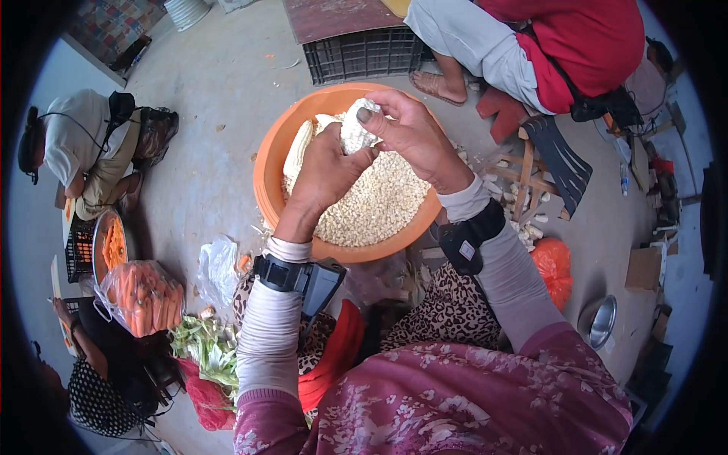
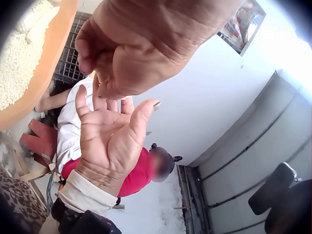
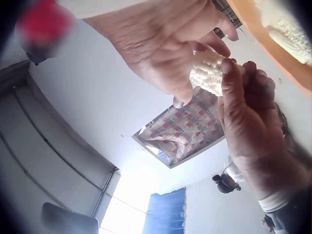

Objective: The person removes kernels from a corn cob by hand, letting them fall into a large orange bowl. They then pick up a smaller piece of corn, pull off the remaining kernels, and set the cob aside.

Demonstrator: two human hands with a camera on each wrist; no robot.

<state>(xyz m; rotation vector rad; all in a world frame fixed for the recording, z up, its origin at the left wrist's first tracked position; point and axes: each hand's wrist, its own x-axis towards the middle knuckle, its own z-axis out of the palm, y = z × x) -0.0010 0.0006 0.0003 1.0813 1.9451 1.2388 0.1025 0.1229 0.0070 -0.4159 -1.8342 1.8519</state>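
A pale corn cob (image 1: 358, 129) is held over an orange tub (image 1: 267, 163) filled with loose kernels (image 1: 371, 201). My left hand (image 1: 331, 168) grips its lower end, with the thumb (image 3: 233, 85) pressed along the kernels. My right hand (image 1: 413, 136) is at the upper end, its fingers touching the cob. In the left wrist view, the right palm (image 2: 109, 139) faces up, with fingers loosely extended and thumb spread outward; there the left hand (image 2: 151, 48) hides the cob. More cobs (image 1: 298, 148) lie inside the tub on the left.
Behind the tub stands a black crate (image 1: 364, 57). A person in red sits at upper right, near a wooden stool (image 1: 523, 178). Bagged carrots (image 1: 144, 299) and corn husks (image 1: 205, 349) are at left, with other people beyond. A metal bowl (image 1: 603, 322) is at right.
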